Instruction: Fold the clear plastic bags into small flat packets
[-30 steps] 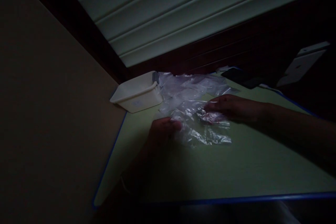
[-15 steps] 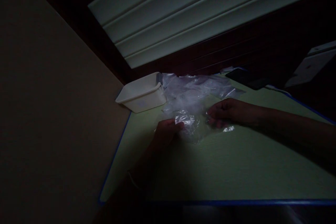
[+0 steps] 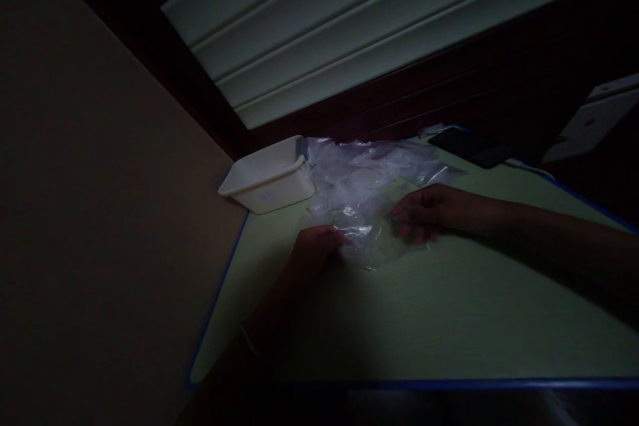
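The scene is very dark. A small clear plastic bag (image 3: 367, 243) lies on the green table (image 3: 424, 319) between my hands. My left hand (image 3: 314, 247) pinches the bag's left edge with closed fingers. My right hand (image 3: 424, 213) rests at the bag's right side with curled fingers on the film. Behind them lies a heap of more clear plastic bags (image 3: 374, 166).
A white plastic tub (image 3: 269, 176) stands at the table's far left corner. A dark flat object (image 3: 466, 146) and a pale box (image 3: 589, 120) sit at the far right. The table has a blue edge (image 3: 449, 384); a wall is on the left.
The bag was spread wider and flatter a second ago; it is now drawn together into a smaller shape between my hands. My right hand has curled and shifted slightly toward me.
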The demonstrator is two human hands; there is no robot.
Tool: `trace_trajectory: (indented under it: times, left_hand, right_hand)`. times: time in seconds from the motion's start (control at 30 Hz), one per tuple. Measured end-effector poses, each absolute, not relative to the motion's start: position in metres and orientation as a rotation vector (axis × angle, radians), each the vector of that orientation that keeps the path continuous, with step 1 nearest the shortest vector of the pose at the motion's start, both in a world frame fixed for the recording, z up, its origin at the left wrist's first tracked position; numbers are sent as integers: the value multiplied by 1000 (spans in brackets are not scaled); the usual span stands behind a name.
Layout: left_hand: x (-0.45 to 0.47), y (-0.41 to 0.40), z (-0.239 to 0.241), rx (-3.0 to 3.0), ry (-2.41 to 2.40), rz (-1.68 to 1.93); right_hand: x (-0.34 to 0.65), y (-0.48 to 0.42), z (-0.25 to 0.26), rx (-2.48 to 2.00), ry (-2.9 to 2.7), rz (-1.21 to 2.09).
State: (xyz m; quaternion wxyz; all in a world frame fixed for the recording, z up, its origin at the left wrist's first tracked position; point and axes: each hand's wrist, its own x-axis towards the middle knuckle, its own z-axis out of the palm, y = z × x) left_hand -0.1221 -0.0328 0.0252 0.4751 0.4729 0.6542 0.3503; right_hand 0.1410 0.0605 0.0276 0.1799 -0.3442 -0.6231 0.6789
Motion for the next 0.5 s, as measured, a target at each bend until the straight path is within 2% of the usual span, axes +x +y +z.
trace_trajectory:
  times: [0.5]
  left_hand:
    - [-127,-28,25,1026,1509,1168]
  right_hand:
    - [137,58,35,-967,-1422,1870]
